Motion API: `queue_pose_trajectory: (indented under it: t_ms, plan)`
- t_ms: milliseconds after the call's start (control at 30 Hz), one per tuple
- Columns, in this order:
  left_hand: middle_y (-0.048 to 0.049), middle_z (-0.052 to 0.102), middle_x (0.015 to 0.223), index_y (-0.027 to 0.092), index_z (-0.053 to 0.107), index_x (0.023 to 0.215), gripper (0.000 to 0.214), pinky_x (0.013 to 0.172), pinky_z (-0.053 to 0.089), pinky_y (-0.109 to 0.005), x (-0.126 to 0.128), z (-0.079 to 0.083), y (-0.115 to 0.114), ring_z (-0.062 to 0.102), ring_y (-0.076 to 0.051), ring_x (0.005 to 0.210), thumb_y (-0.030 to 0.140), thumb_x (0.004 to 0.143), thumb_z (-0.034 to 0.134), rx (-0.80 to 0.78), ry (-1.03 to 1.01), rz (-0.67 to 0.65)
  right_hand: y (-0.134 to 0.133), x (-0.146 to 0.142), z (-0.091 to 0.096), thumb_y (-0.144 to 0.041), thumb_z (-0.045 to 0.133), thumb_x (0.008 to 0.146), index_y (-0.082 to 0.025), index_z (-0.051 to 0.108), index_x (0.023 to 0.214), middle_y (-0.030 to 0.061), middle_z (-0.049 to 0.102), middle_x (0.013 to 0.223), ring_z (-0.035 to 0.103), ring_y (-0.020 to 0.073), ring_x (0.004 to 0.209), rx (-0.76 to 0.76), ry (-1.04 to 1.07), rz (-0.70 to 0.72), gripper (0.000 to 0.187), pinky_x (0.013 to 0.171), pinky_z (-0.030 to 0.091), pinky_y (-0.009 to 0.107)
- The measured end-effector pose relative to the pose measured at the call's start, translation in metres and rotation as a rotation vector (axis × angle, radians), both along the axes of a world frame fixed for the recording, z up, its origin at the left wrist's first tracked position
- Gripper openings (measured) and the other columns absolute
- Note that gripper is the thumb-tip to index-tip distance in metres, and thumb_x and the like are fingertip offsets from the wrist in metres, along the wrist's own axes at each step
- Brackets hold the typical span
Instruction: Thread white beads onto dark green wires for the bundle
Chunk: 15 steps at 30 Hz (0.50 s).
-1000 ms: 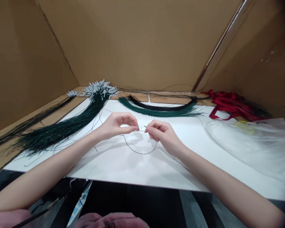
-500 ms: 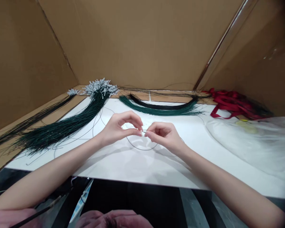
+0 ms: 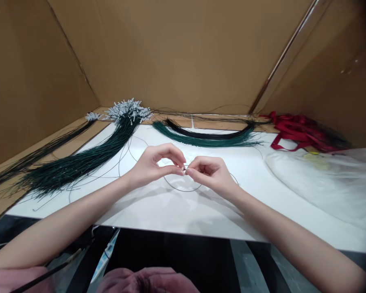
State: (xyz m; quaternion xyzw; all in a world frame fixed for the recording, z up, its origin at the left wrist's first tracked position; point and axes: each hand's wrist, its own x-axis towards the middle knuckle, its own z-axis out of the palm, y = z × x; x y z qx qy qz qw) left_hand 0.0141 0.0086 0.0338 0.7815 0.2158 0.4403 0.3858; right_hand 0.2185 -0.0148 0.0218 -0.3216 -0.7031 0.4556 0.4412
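Just above the white board, my left hand (image 3: 157, 163) and my right hand (image 3: 212, 173) meet fingertip to fingertip. Each pinches a thin dark cord (image 3: 184, 191), whose slack hangs in a loop below and between them. A tiny pale piece seems to sit at the left fingertips, too small to name. To the left of my left hand lies a thick bundle of dark green cords (image 3: 88, 159), topped by a cluster of white beaded tips (image 3: 128, 110). Behind both hands, a curved bundle of green and black cords (image 3: 201, 140) rests on the board.
The white board (image 3: 158, 215) covers the table, with cardboard walls (image 3: 183, 53) at the back and sides. A darker cord bundle (image 3: 49, 148) lies far left. Red ribbon (image 3: 295, 130) is heaped at back right, near a clear plastic bag (image 3: 326, 187). Stray cords cross the board.
My left fingertips have moved slightly right, closing the small gap to my right fingertips. The cord stays pinched and its loop still hangs below.
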Motion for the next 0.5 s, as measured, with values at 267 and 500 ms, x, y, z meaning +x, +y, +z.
queue_pose_trajectory:
  t_ms: [267,500]
  plan:
    - [-0.0040,0.068,0.085,0.014,0.067,0.087,0.017,0.077,0.057,-0.026,-0.0008,0.0001,0.0005,0.068,-0.014,0.078,0.017,0.075,0.078,-0.010,0.000,0.009,0.0003,0.0011,0.0002,-0.029,0.068,0.083,-0.015,0.066,0.071,-0.0026,0.048,0.057,0.037,0.0078,0.052,0.008,-0.001,0.007,0.018,0.048,0.028,0.024]
    - [-0.0039,0.068,0.086,0.014,0.066,0.089,0.019,0.077,0.058,-0.027,-0.0010,-0.0022,0.0016,0.069,-0.014,0.077,0.018,0.075,0.079,-0.017,-0.005,-0.004,-0.0003,-0.0004,0.0011,-0.033,0.068,0.082,-0.016,0.065,0.069,-0.0026,0.047,0.055,0.036,0.0078,0.051,0.016,-0.019,0.001,0.022,0.047,0.027,0.024]
